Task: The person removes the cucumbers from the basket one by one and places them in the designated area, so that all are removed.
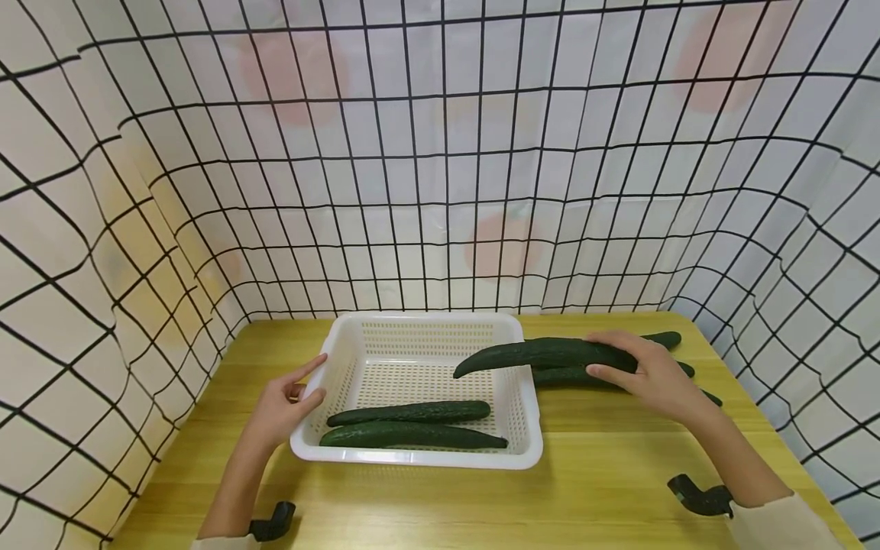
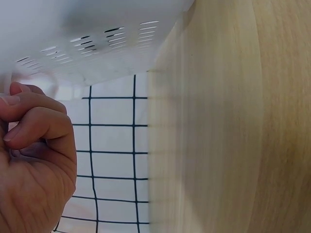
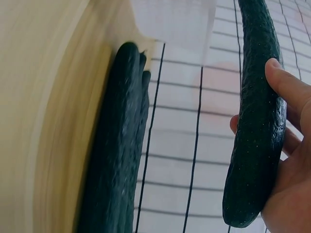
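Observation:
My right hand (image 1: 642, 376) grips a dark green cucumber (image 1: 550, 352) around its thicker end. Its narrower tip reaches over the right rim of a white plastic basket (image 1: 415, 457). In the right wrist view that cucumber (image 3: 257, 126) is lifted clear of the others, thumb on one side and fingers on the other. My left hand (image 1: 278, 409) holds the basket's left rim between thumb and index finger; the other fingers curl below, as the left wrist view shows. Two cucumbers (image 1: 412, 435) lie side by side in the basket near its front wall.
Several more cucumbers (image 3: 114, 145) lie together on the wooden table (image 1: 598, 466), right of the basket and partly behind my right hand. Black wire mesh (image 1: 447, 202) stands around the back and sides, with pale patterned sheeting behind it.

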Demonstrator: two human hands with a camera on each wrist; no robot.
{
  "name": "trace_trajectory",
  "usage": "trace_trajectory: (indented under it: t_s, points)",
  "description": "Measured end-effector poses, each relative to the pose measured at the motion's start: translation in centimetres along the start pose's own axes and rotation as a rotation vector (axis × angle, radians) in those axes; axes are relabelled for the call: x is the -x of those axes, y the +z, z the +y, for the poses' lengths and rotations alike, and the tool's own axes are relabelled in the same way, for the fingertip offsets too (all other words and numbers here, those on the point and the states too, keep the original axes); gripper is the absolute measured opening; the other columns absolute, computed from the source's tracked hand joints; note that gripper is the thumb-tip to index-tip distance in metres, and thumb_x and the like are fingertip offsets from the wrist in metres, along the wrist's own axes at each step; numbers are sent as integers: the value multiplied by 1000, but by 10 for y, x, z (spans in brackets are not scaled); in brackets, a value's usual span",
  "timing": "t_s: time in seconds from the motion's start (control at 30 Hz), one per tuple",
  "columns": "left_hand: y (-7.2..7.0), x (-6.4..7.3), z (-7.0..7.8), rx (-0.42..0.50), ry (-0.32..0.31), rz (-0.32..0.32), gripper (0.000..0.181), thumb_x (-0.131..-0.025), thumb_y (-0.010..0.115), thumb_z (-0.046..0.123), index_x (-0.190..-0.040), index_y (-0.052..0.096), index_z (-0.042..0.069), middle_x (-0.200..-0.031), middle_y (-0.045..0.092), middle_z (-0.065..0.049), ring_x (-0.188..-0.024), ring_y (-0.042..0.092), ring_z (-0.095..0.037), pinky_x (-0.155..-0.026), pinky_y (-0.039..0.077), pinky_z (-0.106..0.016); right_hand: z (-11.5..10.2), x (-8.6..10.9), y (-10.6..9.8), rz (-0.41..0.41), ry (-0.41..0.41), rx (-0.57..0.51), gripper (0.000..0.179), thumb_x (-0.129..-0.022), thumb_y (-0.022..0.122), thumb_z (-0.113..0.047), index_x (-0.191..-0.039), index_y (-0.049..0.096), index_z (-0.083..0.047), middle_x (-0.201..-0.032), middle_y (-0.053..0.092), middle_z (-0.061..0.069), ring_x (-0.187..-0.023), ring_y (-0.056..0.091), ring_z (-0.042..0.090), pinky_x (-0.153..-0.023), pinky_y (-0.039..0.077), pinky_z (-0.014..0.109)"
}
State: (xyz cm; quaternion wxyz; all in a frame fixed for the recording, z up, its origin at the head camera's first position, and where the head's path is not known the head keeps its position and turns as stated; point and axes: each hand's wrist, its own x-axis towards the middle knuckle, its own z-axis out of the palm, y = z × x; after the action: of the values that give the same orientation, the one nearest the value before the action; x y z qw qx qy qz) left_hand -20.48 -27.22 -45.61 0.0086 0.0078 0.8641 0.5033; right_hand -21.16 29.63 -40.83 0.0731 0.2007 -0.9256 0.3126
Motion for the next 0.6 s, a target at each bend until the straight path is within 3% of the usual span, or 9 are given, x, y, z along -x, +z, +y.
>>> trace_trajectory:
  t_s: [0.23, 0.3, 0.37, 0.47, 0.53, 0.6]
  points:
    - [1, 1, -2, 17, 0, -2, 59, -97, 68, 16, -154, 51, 23, -91, 73, -23, -72, 74, -26, -57, 63, -40, 23, 18, -16, 34, 29, 3, 50, -97, 73, -28, -144, 59, -22, -147, 57, 14, -133, 51, 42, -97, 46, 63]
    - [1, 1, -3, 18, -3, -4, 59, -98, 68, 16, -154, 51, 23, -90, 72, -23, -72, 74, -26, -57, 63, -40, 31, 24, -22, 41, 48, 37, 50, -97, 73, -29, -144, 59, -24, -146, 58, 13, -113, 61, 37, -91, 50, 57]
    - [1, 0, -3, 13, -7, -6, 59, -98, 68, 17, -154, 51, 24, -90, 72, -22, -72, 74, -25, -57, 63, -40, 38, 30, -28, 38, 68, 47, 51, -97, 72, -29, -145, 58, -23, -147, 56, 16, -112, 59, 40, -88, 49, 58]
    - [0, 0, -3, 9, -10, -3, 59, -98, 68, 18, -154, 51, 25, -85, 70, -20, -70, 72, -25, -57, 63, -39, 47, 38, -36, 26, 108, 55, 53, -98, 71, -31, -147, 56, -21, -149, 53, 21, -116, 57, 47, -88, 46, 62]
    - [0, -1, -3, 8, -5, -5, 59, -98, 68, 18, -154, 51, 24, -83, 69, -19, -68, 72, -24, -56, 62, -39, 54, 43, -40, 19, 132, 42, 54, -98, 71, -31, -148, 54, -18, -150, 50, 25, -132, 44, 56, -91, 42, 68]
    - [0, -1, -2, 11, -5, -7, 59, -98, 68, 18, -154, 50, 24, -81, 69, -19, -67, 72, -24, -56, 62, -39, 60, 48, -41, 15, 157, 41, 54, -98, 71, -32, -148, 54, -18, -151, 48, 27, -134, 41, 58, -93, 40, 70]
